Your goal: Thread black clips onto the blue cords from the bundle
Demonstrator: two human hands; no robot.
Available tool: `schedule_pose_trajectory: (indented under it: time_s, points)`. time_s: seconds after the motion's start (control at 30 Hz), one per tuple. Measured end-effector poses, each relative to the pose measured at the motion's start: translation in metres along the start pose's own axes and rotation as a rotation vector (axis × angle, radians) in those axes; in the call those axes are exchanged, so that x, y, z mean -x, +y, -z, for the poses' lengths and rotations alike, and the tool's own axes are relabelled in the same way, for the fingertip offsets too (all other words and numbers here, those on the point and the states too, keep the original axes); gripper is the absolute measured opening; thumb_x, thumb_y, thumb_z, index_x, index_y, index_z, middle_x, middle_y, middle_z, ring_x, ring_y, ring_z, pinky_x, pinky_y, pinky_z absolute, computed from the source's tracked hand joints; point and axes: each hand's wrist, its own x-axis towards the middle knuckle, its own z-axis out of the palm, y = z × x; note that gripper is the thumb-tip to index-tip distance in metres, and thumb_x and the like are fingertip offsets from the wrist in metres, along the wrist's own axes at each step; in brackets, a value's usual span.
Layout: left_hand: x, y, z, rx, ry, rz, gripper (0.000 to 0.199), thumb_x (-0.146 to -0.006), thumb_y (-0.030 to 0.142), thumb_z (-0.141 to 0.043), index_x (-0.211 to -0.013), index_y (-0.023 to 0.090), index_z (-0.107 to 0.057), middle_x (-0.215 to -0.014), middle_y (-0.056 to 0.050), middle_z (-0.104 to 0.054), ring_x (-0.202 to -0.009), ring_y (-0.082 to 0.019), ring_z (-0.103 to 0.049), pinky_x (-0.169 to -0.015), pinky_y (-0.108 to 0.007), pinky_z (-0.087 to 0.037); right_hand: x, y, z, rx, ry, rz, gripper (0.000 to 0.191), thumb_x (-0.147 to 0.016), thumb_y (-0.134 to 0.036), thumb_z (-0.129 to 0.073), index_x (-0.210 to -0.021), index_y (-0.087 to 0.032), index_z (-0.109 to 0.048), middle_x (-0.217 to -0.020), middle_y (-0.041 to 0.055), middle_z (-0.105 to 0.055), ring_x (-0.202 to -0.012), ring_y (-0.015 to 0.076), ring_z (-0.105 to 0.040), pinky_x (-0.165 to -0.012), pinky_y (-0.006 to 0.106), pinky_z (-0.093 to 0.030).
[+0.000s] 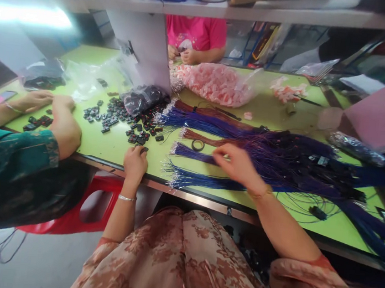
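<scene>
My left hand [135,162] is closed at the table's near edge, with a small black plastic connector [144,149] showing at its fingertips. Just beyond it lie a pile of loose black connectors [113,112] and a plastic bag of black parts [144,98]. My right hand [234,163] is over the bundle of purple wires [194,154], its thumb and fingers bent together. Whether a wire is between those fingers is too blurred to tell. A bundle of brown wires [200,138] and a bundle of blue wires [202,180], with pale metal tips, lie on either side. A roll of black tape [198,145] sits beside the brown wires.
At left, a co-worker's hands [40,100] rest near several black connectors [38,122]. Across the table, a person in a pink shirt [197,34] works behind a bag of pink pieces [216,83]. A shelf [206,10] spans overhead. A red stool [104,199] stands below left.
</scene>
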Motion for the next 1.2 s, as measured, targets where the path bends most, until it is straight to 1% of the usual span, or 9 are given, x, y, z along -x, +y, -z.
schedule_pose_trajectory:
  time_s: [0.07, 0.13, 0.2, 0.3, 0.47, 0.63, 0.77, 1.03, 1.2]
  points:
    - [0.0, -0.001, -0.002, 0.021, -0.009, -0.02, 0.022, -0.081, 0.021, -0.051, -0.098, 0.019, -0.064, -0.092, -0.011, -0.059, -0.087, -0.026, -0.056, -0.079, -0.037, -0.043, -0.012, -0.026, -0.032, -0.025, -0.26, 0.071, 0.02, -0.088, -0.026, -0.047, -0.09, -0.018, -0.065, -0.088, 0.0064, -0.065, -0.08, 0.0174, -0.058, -0.073, 0.027, -0.041]
    - [0.0, -0.003, -0.002, 0.048, -0.024, -0.034, 0.021, -0.079, 0.018, -0.052, -0.097, 0.018, -0.062, -0.092, -0.011, -0.059, -0.087, -0.025, -0.056, -0.079, -0.036, -0.043, -0.018, -0.04, -0.058, 0.033, -0.392, 0.076, 0.017, -0.087, -0.025, -0.05, -0.09, -0.017, -0.064, -0.092, 0.0077, -0.064, -0.084, 0.018, -0.057, -0.072, 0.027, -0.039]
    - [0.001, -0.006, 0.0, 0.082, -0.04, -0.036, 0.021, -0.077, 0.016, -0.052, -0.097, 0.017, -0.06, -0.093, -0.01, -0.059, -0.087, -0.025, -0.056, -0.08, -0.036, -0.043, -0.021, -0.047, -0.073, 0.094, -0.441, 0.066, 0.016, -0.086, -0.025, -0.05, -0.09, -0.017, -0.063, -0.095, 0.0084, -0.063, -0.085, 0.0184, -0.057, -0.07, 0.026, -0.037]
    - [0.002, -0.011, 0.003, 0.142, -0.051, -0.004, 0.031, -0.074, 0.015, -0.055, -0.105, 0.017, -0.058, -0.093, -0.009, -0.059, -0.088, -0.024, -0.056, -0.081, -0.037, -0.044, -0.021, -0.05, -0.079, 0.159, -0.459, 0.092, 0.016, -0.087, -0.021, -0.045, -0.089, -0.017, -0.06, -0.095, 0.0091, -0.062, -0.082, 0.0185, -0.057, -0.065, 0.027, -0.033]
    - [0.002, -0.017, 0.004, 0.316, -0.052, 0.069, 0.032, -0.069, 0.018, -0.06, -0.101, 0.018, -0.063, -0.084, -0.005, -0.056, -0.081, -0.021, -0.055, -0.08, -0.036, -0.044, -0.02, -0.05, -0.074, 0.09, -0.407, 0.001, 0.016, -0.088, -0.021, -0.042, -0.095, -0.015, -0.056, -0.084, 0.0071, -0.064, -0.07, 0.0166, -0.055, -0.062, 0.027, -0.03]
    - [0.007, -0.005, 0.01, 1.019, -0.141, 0.266, 0.039, -0.065, 0.025, -0.068, -0.104, 0.018, -0.061, -0.081, 0.0, -0.056, -0.066, -0.01, -0.052, -0.061, -0.024, -0.043, -0.029, -0.058, -0.068, -0.199, -0.273, -0.066, 0.009, -0.083, -0.021, -0.047, -0.084, -0.018, -0.055, -0.071, -0.0001, -0.06, -0.061, 0.012, -0.049, -0.059, 0.023, -0.03]
    - [0.017, 0.017, 0.02, 1.436, -0.343, 0.357, 0.044, -0.061, 0.021, -0.074, -0.104, 0.019, -0.062, -0.077, 0.001, -0.059, -0.068, -0.008, -0.057, -0.056, -0.017, -0.042, -0.041, -0.077, -0.065, -0.41, -0.2, -0.002, 0.007, -0.08, -0.02, -0.049, -0.078, -0.018, -0.055, -0.065, -0.0029, -0.055, -0.058, 0.0098, -0.046, -0.057, 0.021, -0.03]
    - [0.037, 0.04, 0.018, 1.68, -0.504, 0.494, 0.028, -0.071, 0.018, -0.07, -0.098, 0.018, -0.065, -0.085, -0.003, -0.068, -0.075, -0.009, -0.064, -0.068, -0.018, -0.052, -0.047, -0.095, -0.069, -0.598, -0.205, 0.021, 0.013, -0.081, -0.024, -0.051, -0.073, -0.016, -0.057, -0.063, -0.0034, -0.053, -0.058, 0.0087, -0.043, -0.057, 0.021, -0.032]
    - [0.041, 0.044, 0.019, 1.756, -0.571, 0.536, 0.024, -0.073, 0.013, -0.068, -0.096, 0.017, -0.066, -0.084, -0.004, -0.068, -0.074, -0.008, -0.065, -0.066, -0.015, -0.052, -0.04, -0.095, -0.073, -0.488, -0.07, 0.099, 0.009, -0.078, -0.021, -0.054, -0.071, -0.016, -0.058, -0.069, -0.0008, -0.055, -0.064, 0.0103, -0.047, -0.06, 0.022, -0.033]
